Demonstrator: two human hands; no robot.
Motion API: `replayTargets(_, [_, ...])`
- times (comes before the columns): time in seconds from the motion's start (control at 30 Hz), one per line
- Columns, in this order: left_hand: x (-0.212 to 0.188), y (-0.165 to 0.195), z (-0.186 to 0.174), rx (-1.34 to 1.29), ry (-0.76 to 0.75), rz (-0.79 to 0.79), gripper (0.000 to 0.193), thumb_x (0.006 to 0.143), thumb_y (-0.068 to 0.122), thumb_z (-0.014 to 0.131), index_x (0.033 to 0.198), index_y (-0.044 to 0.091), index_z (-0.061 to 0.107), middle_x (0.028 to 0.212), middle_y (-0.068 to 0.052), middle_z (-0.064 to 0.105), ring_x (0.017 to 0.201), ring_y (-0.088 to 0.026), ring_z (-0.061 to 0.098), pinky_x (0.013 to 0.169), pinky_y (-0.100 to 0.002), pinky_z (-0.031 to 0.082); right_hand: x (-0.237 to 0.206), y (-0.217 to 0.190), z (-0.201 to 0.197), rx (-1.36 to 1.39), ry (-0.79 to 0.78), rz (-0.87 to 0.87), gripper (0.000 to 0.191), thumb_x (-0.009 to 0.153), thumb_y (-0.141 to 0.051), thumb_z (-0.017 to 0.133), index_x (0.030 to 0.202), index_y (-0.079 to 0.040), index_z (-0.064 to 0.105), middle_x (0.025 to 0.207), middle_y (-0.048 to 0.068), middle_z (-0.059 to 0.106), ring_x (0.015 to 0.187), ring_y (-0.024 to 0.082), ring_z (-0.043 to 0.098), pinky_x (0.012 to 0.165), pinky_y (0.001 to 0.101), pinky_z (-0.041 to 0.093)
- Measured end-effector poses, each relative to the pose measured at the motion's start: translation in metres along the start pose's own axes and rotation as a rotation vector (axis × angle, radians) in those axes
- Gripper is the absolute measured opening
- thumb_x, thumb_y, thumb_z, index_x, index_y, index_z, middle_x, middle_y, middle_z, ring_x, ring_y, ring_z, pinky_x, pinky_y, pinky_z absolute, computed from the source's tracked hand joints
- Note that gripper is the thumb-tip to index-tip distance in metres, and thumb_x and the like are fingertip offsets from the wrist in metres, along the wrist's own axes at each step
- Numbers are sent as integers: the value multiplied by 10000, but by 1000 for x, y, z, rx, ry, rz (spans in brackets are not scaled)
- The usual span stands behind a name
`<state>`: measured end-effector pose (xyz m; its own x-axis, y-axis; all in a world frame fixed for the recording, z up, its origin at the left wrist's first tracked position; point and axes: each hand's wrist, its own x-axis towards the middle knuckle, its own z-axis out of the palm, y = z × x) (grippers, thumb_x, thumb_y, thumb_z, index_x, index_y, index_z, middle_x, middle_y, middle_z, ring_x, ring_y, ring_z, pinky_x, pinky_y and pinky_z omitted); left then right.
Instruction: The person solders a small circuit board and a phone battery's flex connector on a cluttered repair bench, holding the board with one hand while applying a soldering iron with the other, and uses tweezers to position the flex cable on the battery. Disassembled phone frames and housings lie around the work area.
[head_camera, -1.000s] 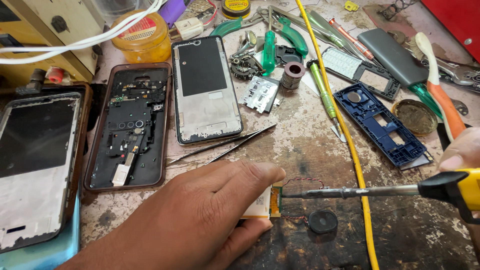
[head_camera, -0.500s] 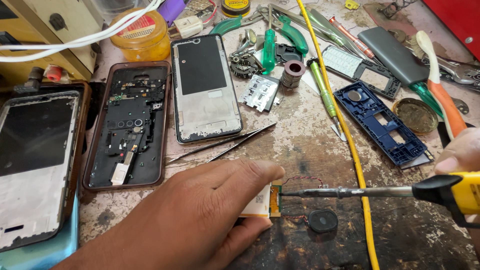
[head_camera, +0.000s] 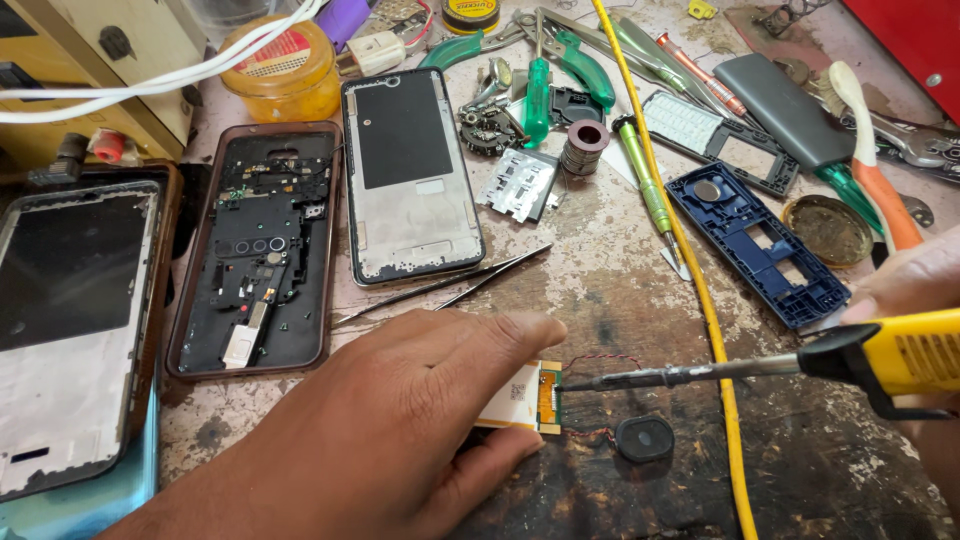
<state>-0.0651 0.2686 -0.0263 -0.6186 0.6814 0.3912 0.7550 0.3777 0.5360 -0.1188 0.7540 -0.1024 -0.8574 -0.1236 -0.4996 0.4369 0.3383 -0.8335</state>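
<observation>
My left hand (head_camera: 390, 430) lies flat on the workbench and presses down a small yellow and white circuit part (head_camera: 525, 395). Thin red wires run from that part to a small black round speaker (head_camera: 644, 437) lying beside it. My right hand (head_camera: 915, 285) grips the yellow handle of a soldering iron (head_camera: 760, 368). The iron's metal tip touches the right edge of the circuit part.
An opened phone (head_camera: 258, 250), a grey phone frame (head_camera: 408, 175), tweezers (head_camera: 440, 287) and a blue phone housing (head_camera: 760, 245) lie on the bench. A yellow cable (head_camera: 700, 290) crosses it. Screwdrivers, pliers and a flux tin (head_camera: 826, 228) crowd the back. Another phone (head_camera: 70, 320) sits left.
The soldering iron's tip has slid a little left and now meets the edge of the circuit part. My left hand has stayed in place.
</observation>
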Motion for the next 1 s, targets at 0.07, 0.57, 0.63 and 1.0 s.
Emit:
replayTargets(0.07, [0,2,-1,-20,-4,-13,594,900,228,726,1405,-12,523,1175,-187,699,1116,-373,664,939,-443,515,2,-1,-4,5,-14,29,425,1047,-295,585,1049,126,646,739,290,673,507,308,669,454,416,558])
replayTargets(0.57, [-1,2,1,9,25,16,584,921,243,712,1415,6,507,1228,-201,682,1165,-376,655,977,-457,505,-24,-11,43,-192,501,-545,323,1060,-226,603,1019,93,623,715,250,607,483,275,601,418,375,518])
replayTargets(0.63, [-1,2,1,10,22,9,589,923,250,709,1420,8,504,1237,-200,683,1168,-378,653,975,-464,501,-35,-19,68,-228,456,-836,290,1072,-305,543,1033,-21,585,772,158,617,562,192,619,512,314,551])
replayTargets(1.0, [3,6,-3,-59,23,-27,572,901,228,724,1397,18,531,1162,-171,689,1113,-361,663,928,-444,521,-47,-60,109,-210,525,-978,312,1174,-374,358,1060,-121,501,834,130,611,589,167,609,619,323,571])
